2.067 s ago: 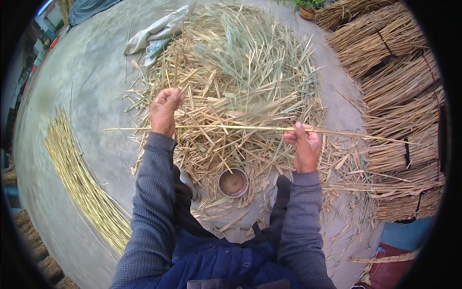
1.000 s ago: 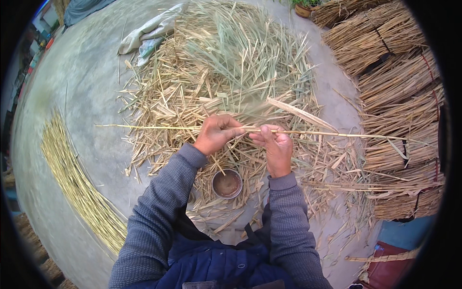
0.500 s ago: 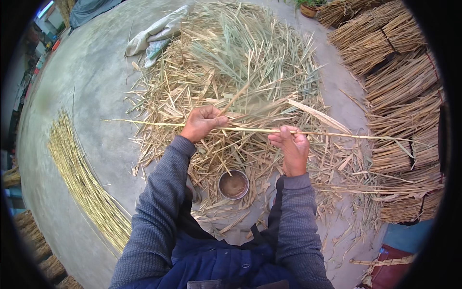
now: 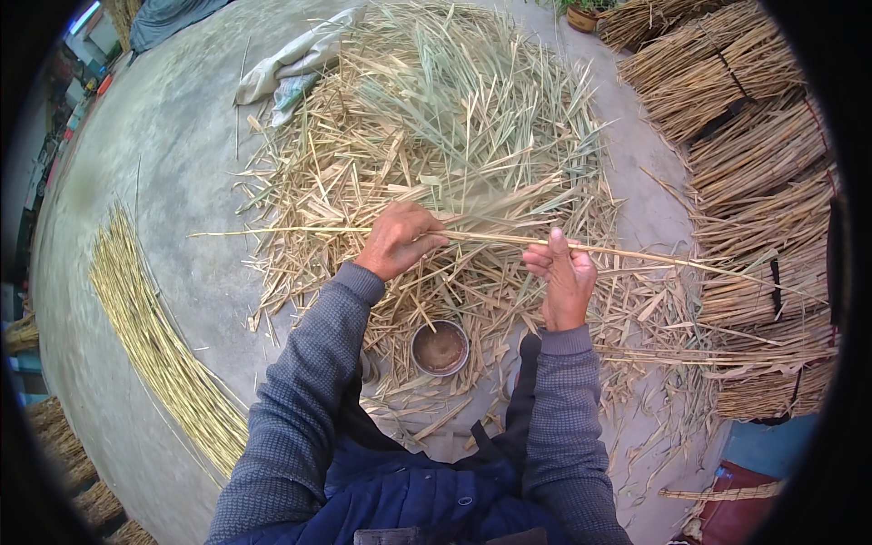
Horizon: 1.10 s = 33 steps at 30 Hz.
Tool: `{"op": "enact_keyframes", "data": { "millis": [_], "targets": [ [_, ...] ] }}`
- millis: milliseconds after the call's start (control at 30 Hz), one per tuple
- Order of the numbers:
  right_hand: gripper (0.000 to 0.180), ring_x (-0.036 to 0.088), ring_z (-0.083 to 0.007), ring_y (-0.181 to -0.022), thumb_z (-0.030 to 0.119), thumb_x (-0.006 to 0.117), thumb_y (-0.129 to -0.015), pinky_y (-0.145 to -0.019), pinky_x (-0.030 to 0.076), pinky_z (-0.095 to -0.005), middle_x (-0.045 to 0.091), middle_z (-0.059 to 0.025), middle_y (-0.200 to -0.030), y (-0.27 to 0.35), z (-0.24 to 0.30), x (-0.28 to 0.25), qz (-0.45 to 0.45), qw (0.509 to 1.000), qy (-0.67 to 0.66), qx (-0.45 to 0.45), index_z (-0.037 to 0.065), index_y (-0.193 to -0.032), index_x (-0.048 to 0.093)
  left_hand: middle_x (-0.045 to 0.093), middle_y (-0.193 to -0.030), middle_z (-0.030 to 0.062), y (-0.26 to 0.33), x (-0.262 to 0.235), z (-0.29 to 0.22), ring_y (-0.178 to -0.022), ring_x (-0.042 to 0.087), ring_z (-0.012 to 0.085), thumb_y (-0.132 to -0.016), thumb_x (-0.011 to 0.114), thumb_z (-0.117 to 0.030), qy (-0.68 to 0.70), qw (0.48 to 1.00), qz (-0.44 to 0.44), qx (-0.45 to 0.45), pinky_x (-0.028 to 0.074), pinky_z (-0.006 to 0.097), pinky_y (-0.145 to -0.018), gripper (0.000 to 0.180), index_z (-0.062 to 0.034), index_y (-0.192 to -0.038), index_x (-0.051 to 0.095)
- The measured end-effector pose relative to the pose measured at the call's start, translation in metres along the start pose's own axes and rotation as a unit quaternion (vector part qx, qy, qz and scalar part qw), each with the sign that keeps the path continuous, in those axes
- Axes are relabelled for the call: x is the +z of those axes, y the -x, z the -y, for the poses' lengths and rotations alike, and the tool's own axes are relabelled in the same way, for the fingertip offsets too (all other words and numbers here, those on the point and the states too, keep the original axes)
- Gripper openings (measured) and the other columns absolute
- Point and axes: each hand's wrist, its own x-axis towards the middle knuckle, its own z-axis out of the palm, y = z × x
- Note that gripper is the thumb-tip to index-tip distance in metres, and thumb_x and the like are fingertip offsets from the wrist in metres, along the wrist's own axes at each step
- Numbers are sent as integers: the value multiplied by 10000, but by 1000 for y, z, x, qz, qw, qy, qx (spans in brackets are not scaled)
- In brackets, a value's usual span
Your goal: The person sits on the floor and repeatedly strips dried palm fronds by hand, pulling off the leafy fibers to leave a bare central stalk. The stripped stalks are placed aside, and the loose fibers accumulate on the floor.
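Far left: a bundle of thin yellow-green stalks lies slantwise on the grey floor. Beyond it, at the upper left, a crumpled whitish sack rests against the edge of a broad heap of dry leaves, straw-coloured nearer the person and grey-green farther off. Left hand: closed, thumb and fingers gripping a long stalk, which extends roughly level across the near part of the heap, its thin end out to the left. Below and between the hands, a round bowl with brownish contents stands among loose leaves. Right hand: fingers curled about the same stalk, thumb up against it; firmness of hold cannot be told. Far right: tied bundles of dry stalks lie in a row; the held stalk's other end reaches in front of them.
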Motion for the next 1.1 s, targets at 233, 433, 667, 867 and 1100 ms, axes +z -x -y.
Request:
{"op": "enact_keyframes", "data": {
  "millis": [233,433,667,867,1100],
  "targets": [
    [416,732,-214,-716,338,686,-979,-630,598,-276,724,-200,-886,0,2,-4,-19,1000,3,2,-71,-1026,629,754,-897,80,-6,-22,14,-820,708,126,-937,722,-93,366,886,-144,-245,563,264,-788,98,-7,-950,677],
    [372,733,-200,-753,340,698,-973,-665,599,-272,725,-178,-910,3,-6,8,32,999,-31,10,-12,-1032,596,679,-1147,81,-13,-15,-11,-1119,584,292,-800,802,-397,-153,978,-139,28,417,432,-932,531,-72,-1181,626],
    [336,732,-191,-792,323,690,-981,-704,605,-279,721,-149,-916,3,-14,8,62,997,-53,7,12,-1043,579,705,-834,-5,-10,3,-12,-861,624,191,-742,809,-177,-205,975,-21,88,422,355,-754,205,-128,-883,669],
    [297,724,-162,-790,287,687,-984,-701,606,-255,714,-107,-903,-16,6,-26,-23,999,-41,21,16,-1045,583,704,-804,30,11,-51,27,-892,610,242,-731,804,-203,-357,914,83,-175,388,416,-829,203,-118,-837,653],
    [264,733,-199,-898,208,656,-1003,-761,600,-263,720,-160,-1037,2,-13,11,117,992,-34,19,-21,-1115,591,728,-907,69,-8,-3,-21,-911,654,257,-811,811,-303,23,997,71,-16,455,399,-831,323,-62,-1013,738]
  ]
}}
